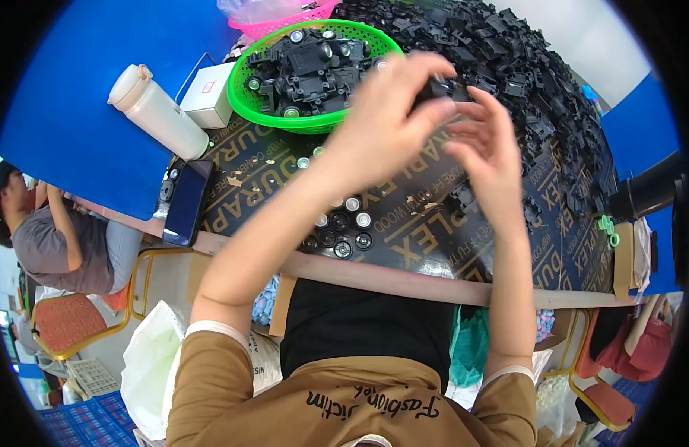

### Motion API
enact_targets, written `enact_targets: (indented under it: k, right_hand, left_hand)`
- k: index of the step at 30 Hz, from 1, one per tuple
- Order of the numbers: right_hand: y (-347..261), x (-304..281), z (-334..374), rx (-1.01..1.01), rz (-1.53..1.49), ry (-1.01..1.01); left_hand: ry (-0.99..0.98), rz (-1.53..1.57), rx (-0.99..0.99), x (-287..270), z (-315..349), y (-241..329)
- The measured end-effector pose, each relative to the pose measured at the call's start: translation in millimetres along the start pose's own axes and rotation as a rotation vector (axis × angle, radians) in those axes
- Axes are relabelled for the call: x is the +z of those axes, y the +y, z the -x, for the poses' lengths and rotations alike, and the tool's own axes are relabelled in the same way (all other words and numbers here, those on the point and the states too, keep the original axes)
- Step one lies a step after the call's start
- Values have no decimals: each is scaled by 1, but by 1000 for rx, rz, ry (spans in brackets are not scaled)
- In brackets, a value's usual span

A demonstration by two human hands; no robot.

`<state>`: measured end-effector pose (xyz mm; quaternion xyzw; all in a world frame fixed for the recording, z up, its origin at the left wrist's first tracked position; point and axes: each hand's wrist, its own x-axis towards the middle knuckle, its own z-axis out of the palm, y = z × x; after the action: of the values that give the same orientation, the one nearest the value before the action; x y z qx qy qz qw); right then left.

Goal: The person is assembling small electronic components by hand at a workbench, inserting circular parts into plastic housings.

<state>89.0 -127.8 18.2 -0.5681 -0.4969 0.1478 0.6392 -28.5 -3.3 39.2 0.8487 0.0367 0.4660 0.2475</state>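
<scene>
My left hand (389,123), smeared by motion, reaches across the table past the green basket's right side. Its thumb and fingers are closed around a small black plastic part (443,90), whose shape I cannot make out. Close by on the right is my right hand (490,149), fingers curved and apart, fingertips beside that part. The green basket (315,125) holds black plastic assemblies (311,63) with silvery wheel-like discs. Behind my hands, a large heap of loose black plastic parts (516,74) covers the back and right of the table.
Small black and silver wheels (342,249) lie near the front edge. A phone (189,203), a white bottle (158,112) and a white box (209,95) stand left. A pink basket (285,24) is behind. Green rings (607,230) lie right. Another person (54,231) sits far left.
</scene>
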Motion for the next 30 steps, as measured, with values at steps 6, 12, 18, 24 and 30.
enact_targets:
  k: [6,12,18,24,30]
  right_hand:
    - [-10,-20,13,171,167,-311]
    - [-4,52,47,-473,564,-607]
    - [14,57,65,-470,692,-748]
    - [25,62,59,-188,396,-790]
    - [27,63,66,-321,562,-709]
  left_hand:
    - [-364,-750,-219,-29,-69,-78]
    - [-582,-947,-125,-17,-80,-59]
    - [-1098,-104,12,47,-34,14]
    - [-1085,-164,99,91,6,12]
    - [-988,-251,-16,97,14,13]
